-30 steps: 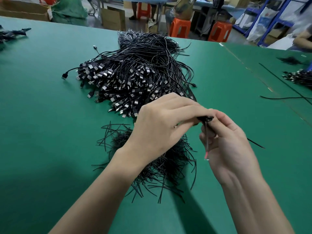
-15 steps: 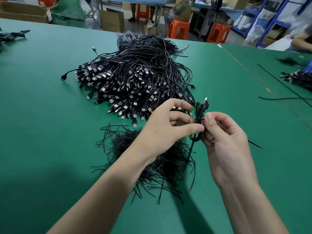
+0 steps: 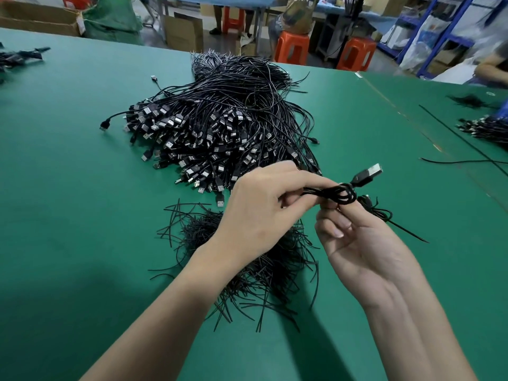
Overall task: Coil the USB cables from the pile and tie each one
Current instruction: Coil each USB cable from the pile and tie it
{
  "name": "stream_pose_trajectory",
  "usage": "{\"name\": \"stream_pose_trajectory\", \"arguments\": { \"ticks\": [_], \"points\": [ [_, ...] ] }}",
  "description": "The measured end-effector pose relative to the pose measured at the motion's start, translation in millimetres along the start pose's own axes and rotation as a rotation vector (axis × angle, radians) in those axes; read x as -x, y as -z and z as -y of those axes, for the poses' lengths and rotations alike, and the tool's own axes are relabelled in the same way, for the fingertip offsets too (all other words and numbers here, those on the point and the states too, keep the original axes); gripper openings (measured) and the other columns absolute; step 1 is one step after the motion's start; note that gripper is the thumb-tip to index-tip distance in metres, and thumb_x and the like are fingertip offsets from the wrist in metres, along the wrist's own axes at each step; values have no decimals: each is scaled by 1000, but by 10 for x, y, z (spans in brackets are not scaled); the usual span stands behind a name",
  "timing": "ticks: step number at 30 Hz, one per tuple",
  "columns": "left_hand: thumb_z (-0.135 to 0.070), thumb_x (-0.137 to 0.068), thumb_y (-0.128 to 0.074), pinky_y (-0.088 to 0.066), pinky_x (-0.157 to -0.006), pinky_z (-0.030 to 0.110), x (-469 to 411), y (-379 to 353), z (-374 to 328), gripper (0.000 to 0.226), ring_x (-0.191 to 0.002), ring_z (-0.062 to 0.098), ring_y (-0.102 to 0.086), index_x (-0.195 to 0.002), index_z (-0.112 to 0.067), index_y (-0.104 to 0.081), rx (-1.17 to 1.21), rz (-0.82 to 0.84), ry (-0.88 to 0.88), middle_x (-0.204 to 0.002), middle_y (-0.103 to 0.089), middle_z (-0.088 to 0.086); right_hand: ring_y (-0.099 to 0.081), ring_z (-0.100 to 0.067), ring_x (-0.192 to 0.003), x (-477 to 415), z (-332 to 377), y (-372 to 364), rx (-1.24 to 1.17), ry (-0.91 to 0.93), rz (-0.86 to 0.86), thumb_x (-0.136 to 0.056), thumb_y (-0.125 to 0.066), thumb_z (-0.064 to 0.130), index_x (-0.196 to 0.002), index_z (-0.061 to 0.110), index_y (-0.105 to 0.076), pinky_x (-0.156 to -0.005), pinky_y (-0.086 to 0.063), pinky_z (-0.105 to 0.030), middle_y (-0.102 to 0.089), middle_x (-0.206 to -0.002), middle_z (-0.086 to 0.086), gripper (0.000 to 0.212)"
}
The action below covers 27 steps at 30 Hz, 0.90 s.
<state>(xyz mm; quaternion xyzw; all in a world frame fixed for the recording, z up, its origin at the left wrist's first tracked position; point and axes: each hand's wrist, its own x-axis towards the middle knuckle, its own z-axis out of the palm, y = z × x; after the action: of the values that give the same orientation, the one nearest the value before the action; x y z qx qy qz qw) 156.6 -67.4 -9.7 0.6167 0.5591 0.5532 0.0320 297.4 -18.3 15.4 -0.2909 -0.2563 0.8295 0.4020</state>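
A big pile of black USB cables [image 3: 220, 125] lies on the green table [image 3: 68, 188], plugs facing me. In front of it sits a heap of short black wire ties [image 3: 261, 265]. My left hand [image 3: 264, 213] grips a coiled black USB cable [image 3: 339, 194] above the ties. My right hand [image 3: 357, 243], palm up, pinches the same coil from below at its tied waist. The cable's USB plug [image 3: 369, 174] sticks out to the upper right, and a tie's loose end [image 3: 404, 231] trails right of my fingers.
More cable bundles lie at the table's right edge [image 3: 483, 127] and far left [image 3: 19, 55]. A loose cable [image 3: 461, 160] crosses the right side. Orange stools [image 3: 291, 48], cardboard boxes [image 3: 35, 19] and seated people are beyond the far edge.
The coil turned from hanging upright to lying sideways, its plug now pointing up and right. My right hand rolled palm up, and both hands shifted slightly right.
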Motion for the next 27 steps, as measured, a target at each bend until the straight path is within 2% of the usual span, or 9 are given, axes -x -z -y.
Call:
{"name": "stream_pose_trajectory", "arguments": {
  "ticks": [5,7,10,12,16,19,22,24,27],
  "points": [
    [-11,-96,-68,-54,-68,22,-5,79,1,23,-77,13,-73,-111,-25,-80,191,109,119,-82,-76,-12,-40,-2,-48,6,51,72,51,-6,-2,-82,-63,5,-104,5,-60,-43,-37,-14,-49,-70,2,22],
    [-17,-99,-66,-56,-68,23,-17,76,-11,17,-79,9,-75,-105,-24,-81,255,124,193,-84,-78,-10,-41,-2,-48,18,58,96,125,28,21,-84,-62,7,-100,4,-62,-45,-39,-14,-53,-69,3,16],
    [-17,-99,-70,-45,-62,7,-26,31,-18,12,-64,-3,-67,-97,-16,-82,384,128,315,-77,-75,-12,-43,-2,-48,32,43,93,223,88,32,-81,-64,8,-87,6,-69,-46,-39,-14,-59,-69,1,8],
    [-12,-93,-77,-47,-65,7,-23,11,-21,5,-66,-3,-66,-96,-11,-80,474,134,394,-78,-76,-9,-46,-3,-49,35,31,95,276,118,9,-80,-67,10,-74,14,-76,-48,-42,-14,-62,-68,0,11],
    [-8,-83,-86,-52,-69,17,-23,8,-10,34,-76,5,-70,-103,-19,-60,532,112,490,-86,-77,-6,-44,-4,-50,30,-5,124,347,147,-33,-77,-71,13,-72,17,-75,-47,-40,-14,-60,-67,1,8],
    [-15,-82,-86,-49,-64,22,-13,4,-38,47,-82,9,-71,-115,-26,-54,322,116,371,-91,-76,-12,-42,-4,-49,-2,-30,160,318,122,-43,-76,-69,10,-75,13,-73,-45,-37,-14,-58,-67,-1,5],
    [-18,-87,-81,-49,-84,21,9,24,-54,44,-97,4,-67,-127,-24,-64,22,137,102,-100,-74,-16,-41,-2,-45,-32,-41,199,227,31,-45,-76,-67,8,-86,8,-66,-43,-37,-14,-57,-68,-1,10],
    [-13,-90,-78,-50,-95,35,4,30,-42,32,-104,10,-66,-121,-18,-73,-117,147,-80,-108,-74,-10,-41,-2,-44,-40,-44,213,154,-21,-52,-75,-65,7,-83,7,-65,-42,-36,-13,-55,-66,0,9],
    [-2,-92,-74,-52,-89,38,4,14,2,20,-100,18,-65,-108,-14,-80,-136,165,-228,-104,-74,-2,-43,-5,-52,-39,-37,202,99,-80,-107,-71,-67,6,-84,4,-69,-41,-39,-14,-53,-68,-1,13]
  ]
}}
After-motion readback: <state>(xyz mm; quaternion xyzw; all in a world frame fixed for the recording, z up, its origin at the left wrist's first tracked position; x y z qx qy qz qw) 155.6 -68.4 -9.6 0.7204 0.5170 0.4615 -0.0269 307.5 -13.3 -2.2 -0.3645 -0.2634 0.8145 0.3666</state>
